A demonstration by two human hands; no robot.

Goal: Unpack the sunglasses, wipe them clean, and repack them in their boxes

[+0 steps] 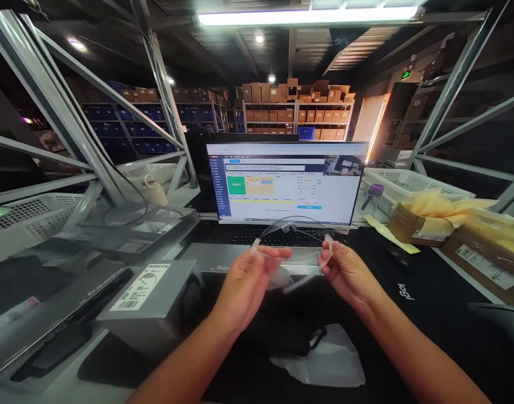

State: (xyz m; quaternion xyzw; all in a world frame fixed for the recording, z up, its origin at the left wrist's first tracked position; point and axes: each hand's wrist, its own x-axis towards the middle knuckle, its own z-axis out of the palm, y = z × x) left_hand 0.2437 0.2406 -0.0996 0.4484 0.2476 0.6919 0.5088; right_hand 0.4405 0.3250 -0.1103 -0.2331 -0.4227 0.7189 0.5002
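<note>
A pair of clear glasses (287,228) with a thin dark upper rim is held up between my hands, in front of the keyboard (257,237). My left hand (251,275) grips its left side, with a finger stretched along it. On the right side, the thumb and fingers of my right hand (343,269) pinch the other end. Below them, a translucent white bag (335,362) lies on the black mat beside a dark, pouch-like item (288,336). A grey box (156,297) with a label picturing glasses stands left of my left hand.
Behind the keyboard stands a lit monitor (282,193). More grey boxes (55,314) cover the left side. To the right are cardboard boxes (484,258) with yellow paper, a white basket (417,182) and a purple-capped bottle (372,196). Metal frame posts rise on both sides.
</note>
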